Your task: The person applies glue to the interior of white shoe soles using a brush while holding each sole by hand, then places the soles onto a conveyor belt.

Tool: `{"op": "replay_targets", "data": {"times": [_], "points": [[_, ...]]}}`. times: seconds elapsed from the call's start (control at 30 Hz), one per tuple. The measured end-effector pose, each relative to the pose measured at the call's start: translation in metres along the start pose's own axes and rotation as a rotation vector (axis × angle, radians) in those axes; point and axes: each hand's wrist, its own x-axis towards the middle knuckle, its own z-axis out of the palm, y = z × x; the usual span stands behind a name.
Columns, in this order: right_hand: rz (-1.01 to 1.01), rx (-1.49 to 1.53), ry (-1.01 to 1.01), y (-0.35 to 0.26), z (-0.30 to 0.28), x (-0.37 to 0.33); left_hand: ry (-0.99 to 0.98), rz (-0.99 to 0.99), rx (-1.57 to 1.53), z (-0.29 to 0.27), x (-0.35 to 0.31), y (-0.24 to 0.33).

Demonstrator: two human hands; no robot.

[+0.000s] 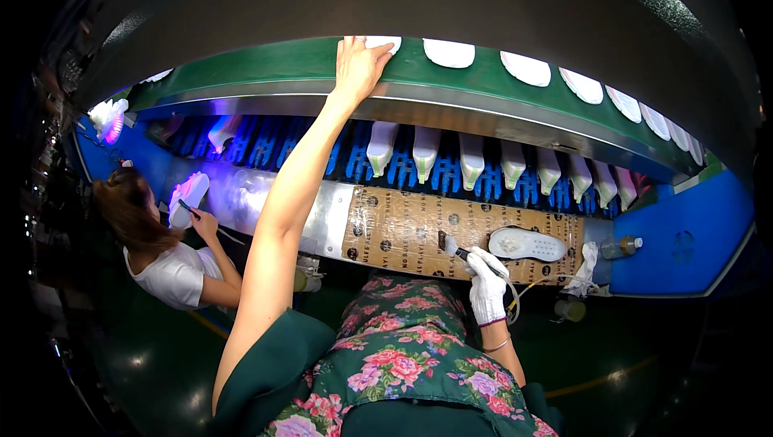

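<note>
My bare left hand [360,67] reaches far forward to the green conveyor belt [310,61], its fingers closed over the near edge of a white shoe sole [385,43]. The far part of that sole is hidden under the dark overhang. My right hand [488,285], in a white knitted glove, grips a brush [451,245] with dark bristles, held above the cardboard-covered ledge [394,228]. Just right of the brush, a single white sole [527,245] lies on the cardboard, its cupped inside facing up.
More white soles [448,52] lie along the belt. Below it, white shoe uppers [426,153] stand in a row on blue holders. A clear bottle [622,247] and white cloth [588,264] are at the right end. At left, another person [173,248] brushes a shoe [190,195].
</note>
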Motion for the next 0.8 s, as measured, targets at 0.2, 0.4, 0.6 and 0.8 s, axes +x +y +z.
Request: {"op": "replay_targets", "data": {"times": [0.2, 0.4, 0.6, 0.8], "points": [[-0.010, -0.020, 0.063, -0.003, -0.006, -0.001, 0.086, 0.012, -0.069, -0.008, 0.002, 0.007], [0.015, -0.016, 0.033, 0.004, -0.006, 0.003, 0.165, -0.113, -0.069, -0.024, -0.020, -0.020], [0.055, 0.007, 0.019, 0.007, -0.006, 0.009, -0.414, -0.246, 0.284, -0.060, -0.053, -0.084], [0.146, 0.029, -0.033, 0.005, 0.006, 0.028, -0.450, -0.468, 0.113, -0.084, -0.071, -0.144]]}}
